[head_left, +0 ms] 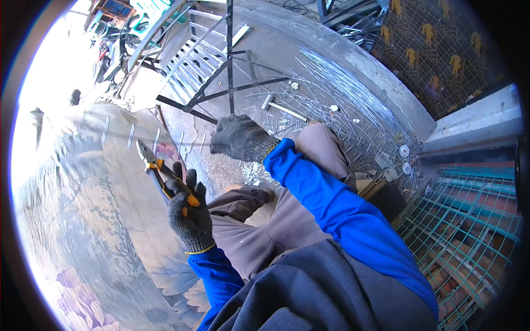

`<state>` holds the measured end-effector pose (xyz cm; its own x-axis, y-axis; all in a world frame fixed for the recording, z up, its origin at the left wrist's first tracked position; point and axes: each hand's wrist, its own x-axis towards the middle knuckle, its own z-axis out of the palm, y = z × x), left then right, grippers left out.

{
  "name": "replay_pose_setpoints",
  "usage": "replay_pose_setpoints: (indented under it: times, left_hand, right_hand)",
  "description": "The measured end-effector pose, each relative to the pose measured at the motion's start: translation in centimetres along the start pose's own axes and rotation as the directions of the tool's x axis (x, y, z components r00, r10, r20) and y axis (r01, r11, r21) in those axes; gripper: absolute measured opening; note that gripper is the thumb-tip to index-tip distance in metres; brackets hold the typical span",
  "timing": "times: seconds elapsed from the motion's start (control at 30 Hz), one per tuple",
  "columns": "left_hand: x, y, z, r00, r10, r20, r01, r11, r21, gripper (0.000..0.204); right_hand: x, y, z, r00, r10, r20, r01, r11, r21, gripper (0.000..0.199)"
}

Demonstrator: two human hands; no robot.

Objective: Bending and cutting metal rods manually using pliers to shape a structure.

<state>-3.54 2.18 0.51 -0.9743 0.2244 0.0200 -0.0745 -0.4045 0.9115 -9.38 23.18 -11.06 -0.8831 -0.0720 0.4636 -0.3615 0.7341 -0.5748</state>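
My left hand (pixel 189 212), in a dark grey knitted glove, is closed around a pair of pliers (pixel 157 171) with black and orange handles. The pliers' metal jaws point up and left over a floral cloth (pixel 99 193). Several thin silvery strips (pixel 131 136) stand out along the cloth's far part. My right hand (pixel 241 138), gloved the same way, is closed just in front of a dark metal frame (pixel 221 99). Its fingertips are turned away, so whatever they hold is hidden. Both forearms wear blue sleeves.
A hammer (pixel 282 108) lies on the concrete floor among scattered metal scraps. Beyond it is a bundle of thin rods (pixel 353 88). Green wire mesh (pixel 469 243) stands at the right, below a dark patterned panel (pixel 436 49). My bent knee (pixel 323 146) is beneath the right forearm.
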Motion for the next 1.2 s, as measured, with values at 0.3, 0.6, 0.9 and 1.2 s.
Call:
replay_pose_setpoints:
  times: [0.3,0.6,0.9,1.2]
  left_hand:
    - [1.3,0.2,-2.0,0.988,-0.143,0.052,0.149,0.976,-0.158,0.070]
    - [1.1,0.8,-2.1,0.993,-0.021,0.115,0.047,0.973,-0.225,0.048]
    - [2.4,0.0,-2.1,0.994,0.084,0.074,-0.053,0.935,-0.351,0.039]
    - [2.5,-0.4,-2.1,0.997,0.078,0.010,-0.070,0.937,-0.344,0.038]
  right_hand:
    - [-1.4,-2.2,-0.9,0.918,0.121,0.377,-0.171,0.980,0.102,0.064]
    - [-0.2,-2.8,-3.2,0.870,0.173,0.461,-0.348,0.878,0.328,0.089]
    - [-0.7,-1.2,-0.5,0.918,0.191,0.348,-0.233,0.969,0.082,0.069]
    - [-1.2,-0.8,-0.3,0.880,0.247,0.407,-0.318,0.941,0.117,0.064]
